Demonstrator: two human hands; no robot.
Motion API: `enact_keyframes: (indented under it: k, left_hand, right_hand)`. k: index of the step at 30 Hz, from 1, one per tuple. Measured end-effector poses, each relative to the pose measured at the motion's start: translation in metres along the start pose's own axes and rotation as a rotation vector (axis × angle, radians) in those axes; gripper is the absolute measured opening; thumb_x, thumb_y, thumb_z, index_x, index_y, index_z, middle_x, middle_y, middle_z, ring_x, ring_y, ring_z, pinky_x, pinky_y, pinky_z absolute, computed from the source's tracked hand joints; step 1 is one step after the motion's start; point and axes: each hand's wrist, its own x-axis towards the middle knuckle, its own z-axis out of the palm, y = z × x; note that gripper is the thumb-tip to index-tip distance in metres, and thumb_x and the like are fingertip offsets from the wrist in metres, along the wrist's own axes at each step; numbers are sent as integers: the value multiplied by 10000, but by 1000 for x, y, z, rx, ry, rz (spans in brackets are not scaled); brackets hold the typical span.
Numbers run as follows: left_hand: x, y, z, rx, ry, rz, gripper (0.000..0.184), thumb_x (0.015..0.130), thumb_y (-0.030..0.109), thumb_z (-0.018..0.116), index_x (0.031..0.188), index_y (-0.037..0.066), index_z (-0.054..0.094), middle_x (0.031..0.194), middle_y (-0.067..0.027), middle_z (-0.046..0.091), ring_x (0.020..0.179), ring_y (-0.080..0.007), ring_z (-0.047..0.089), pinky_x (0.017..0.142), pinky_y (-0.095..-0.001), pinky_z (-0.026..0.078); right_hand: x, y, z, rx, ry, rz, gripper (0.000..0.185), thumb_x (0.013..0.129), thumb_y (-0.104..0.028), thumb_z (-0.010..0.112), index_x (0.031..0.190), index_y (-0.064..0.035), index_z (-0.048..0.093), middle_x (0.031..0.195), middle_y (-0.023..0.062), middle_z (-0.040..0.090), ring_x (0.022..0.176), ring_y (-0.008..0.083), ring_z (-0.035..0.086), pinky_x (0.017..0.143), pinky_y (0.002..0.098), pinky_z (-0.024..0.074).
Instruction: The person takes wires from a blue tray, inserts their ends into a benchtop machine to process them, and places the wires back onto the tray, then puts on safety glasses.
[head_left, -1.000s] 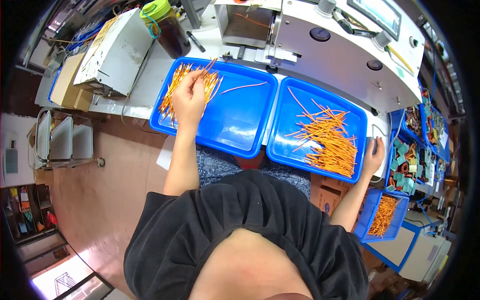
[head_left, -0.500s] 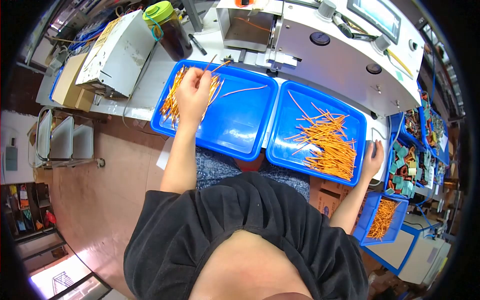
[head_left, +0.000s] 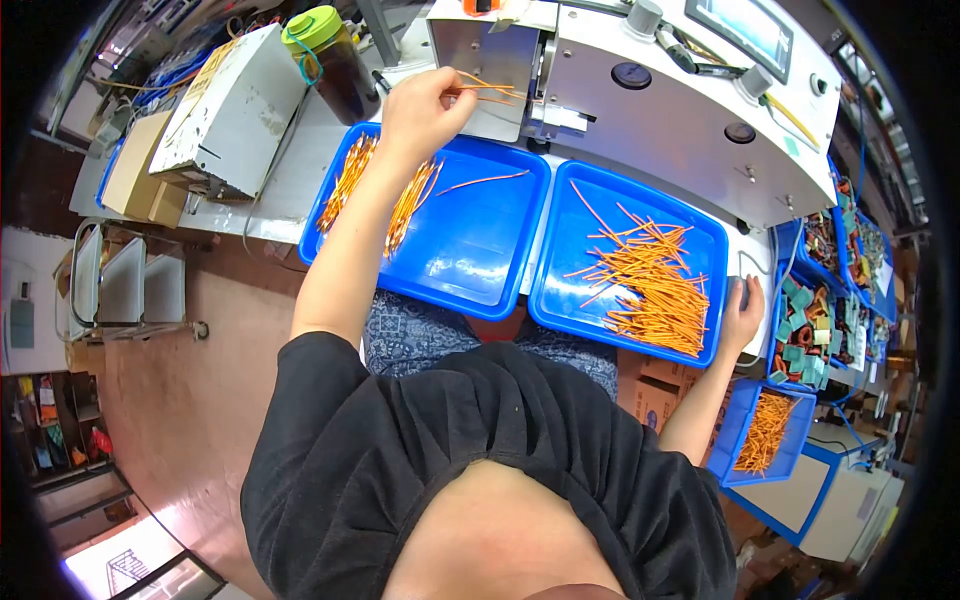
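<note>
My left hand (head_left: 425, 112) is raised at the front of a grey-and-white machine (head_left: 660, 125), fingers pinched on a few thin orange wires (head_left: 487, 86) that point right. Below it lies the left blue tray (head_left: 478, 262), with bundles of orange wires (head_left: 405, 212) at its left side and one lone wire (head_left: 484, 181) near the middle. Beside the right blue tray (head_left: 562, 305), my right hand (head_left: 742, 318) rests closed over a dark computer mouse (head_left: 738, 294). That tray holds a loose heap of orange wires (head_left: 655, 290).
A jar with a green lid (head_left: 318, 28) and a white box (head_left: 235, 110) stand at the back left. At the right are a small blue bin (head_left: 735, 430) of orange wires and bins of green and brown parts (head_left: 803, 335). A rack cart (head_left: 125, 280) stands at the left.
My left hand has moved up and right from above the left tray to the machine's front, carrying wires. My right hand stays at the mouse.
</note>
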Motion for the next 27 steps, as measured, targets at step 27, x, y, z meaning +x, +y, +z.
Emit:
enact_keyframes:
  k: [27]
  left_hand:
    - [11,-27,56,-255,-190,-55,240,862,260,638,865,21,621,662,-102,587,601,-220,558,566,-347,429]
  right_hand:
    - [1,2,0,-10,-27,3,301,905,-231,607,1124,-28,645,1221,158,601,1146,304,551,985,375,409]
